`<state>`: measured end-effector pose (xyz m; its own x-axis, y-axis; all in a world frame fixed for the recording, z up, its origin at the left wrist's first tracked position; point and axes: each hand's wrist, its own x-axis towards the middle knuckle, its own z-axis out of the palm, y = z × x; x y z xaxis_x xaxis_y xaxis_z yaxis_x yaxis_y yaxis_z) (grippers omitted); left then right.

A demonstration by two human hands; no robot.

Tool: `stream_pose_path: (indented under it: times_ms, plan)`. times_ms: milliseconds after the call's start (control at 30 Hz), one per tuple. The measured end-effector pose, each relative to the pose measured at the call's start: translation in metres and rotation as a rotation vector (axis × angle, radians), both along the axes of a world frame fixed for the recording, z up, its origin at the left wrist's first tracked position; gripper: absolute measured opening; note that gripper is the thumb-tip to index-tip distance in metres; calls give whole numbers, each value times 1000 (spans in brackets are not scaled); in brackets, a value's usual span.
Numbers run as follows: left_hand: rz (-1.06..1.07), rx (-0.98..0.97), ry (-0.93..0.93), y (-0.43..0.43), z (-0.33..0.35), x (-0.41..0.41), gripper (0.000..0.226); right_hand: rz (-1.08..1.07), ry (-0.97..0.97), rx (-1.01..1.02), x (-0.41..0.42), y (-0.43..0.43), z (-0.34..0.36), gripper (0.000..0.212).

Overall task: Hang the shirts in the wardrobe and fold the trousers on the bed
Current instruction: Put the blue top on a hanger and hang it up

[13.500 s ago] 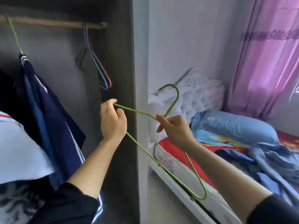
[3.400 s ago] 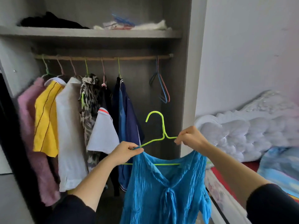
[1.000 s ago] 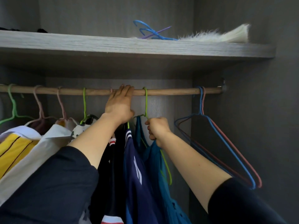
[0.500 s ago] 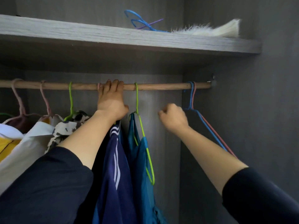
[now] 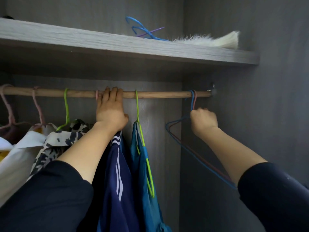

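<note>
Now: teal shirt (image 5: 143,173) hangs on its green hanger (image 5: 137,108), hooked on the rod (image 5: 158,94) right of middle, just beside a navy shirt (image 5: 117,173). Looks like this shirt is done. Trousers not in view.

Left hand (image 5: 111,114) has its fingers curled over the top of the rod, between the navy and teal shirts. Right hand (image 5: 203,122) is fisted round the necks of 2 empty hangers (image 5: 193,100) at the rod's right end, just under their hooks.

Step, as I judge it: take 1 empty hanger for the next shirt. To do it well:
- split the 2 necks with the thumb first, else both come off
- lift the hook straight up and clear of the rod, then pull out; no yanking sideways
- left hand steadies the rod
- swing the freed wire away from the teal shirt so it does not snag.
</note>
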<state>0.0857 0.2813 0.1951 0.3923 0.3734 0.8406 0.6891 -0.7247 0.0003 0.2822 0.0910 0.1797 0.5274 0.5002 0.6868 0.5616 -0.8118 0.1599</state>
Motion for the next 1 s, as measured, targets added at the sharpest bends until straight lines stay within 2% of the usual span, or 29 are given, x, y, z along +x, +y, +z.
stream_pose_path:
  times_ms: [200, 367, 500, 600, 700, 833, 1000]
  plan:
    - [-14, -4, -17, 4, -1, 1, 89, 118, 175, 173, -7, 4, 11, 25]
    - [-16, -8, -13, 5, -1, 1, 90, 119, 119, 147, -14, 8, 12, 23]
    - [-16, -3, -26, 6, -2, 1, 90, 144, 235, 178, -12, 10, 14, 23]
    - [-18, -2, -41, 5, -2, 1, 90, 211, 355, 312, -10, 9, 16, 28]
    - [-14, -4, -36, 5, -3, 1, 90, 329, 443, 452, -12, 11, 18, 24]
    - [-4, -15, -16, 3, -1, -1, 90, 477, 496, 589, -24, 17, 21, 23]
    - [14, -73, 56, 1, 4, -5, 97, 533, 527, 676, -38, 30, 15, 30]
